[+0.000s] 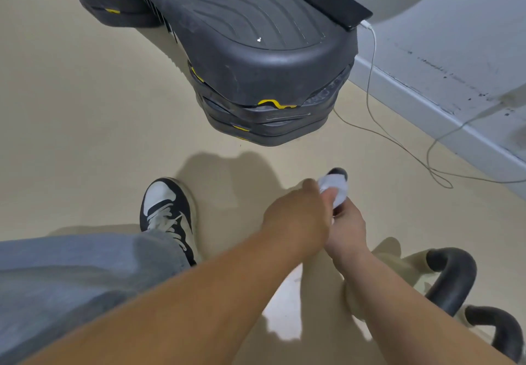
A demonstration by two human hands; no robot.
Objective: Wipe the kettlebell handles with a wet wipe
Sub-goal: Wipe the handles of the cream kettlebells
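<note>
A crumpled white wet wipe [335, 187] is wrapped over the top of a black kettlebell handle [339, 172], of which only the tip shows. My left hand [297, 216] reaches across from the left and pinches the wipe against the handle. Just below the wipe, my right hand [349, 226] is closed around the same handle. My arms hide this kettlebell's body. Two more black kettlebell handles [454, 275] [499, 329] curve up at the lower right, untouched.
A stack of dark grey step platforms [256, 60] with yellow marks stands ahead, with a black phone [331, 1] on it. Its white charging cable [398, 142] trails over the beige floor to the wall base [444, 102]. My left shoe [168, 213] is planted at the left.
</note>
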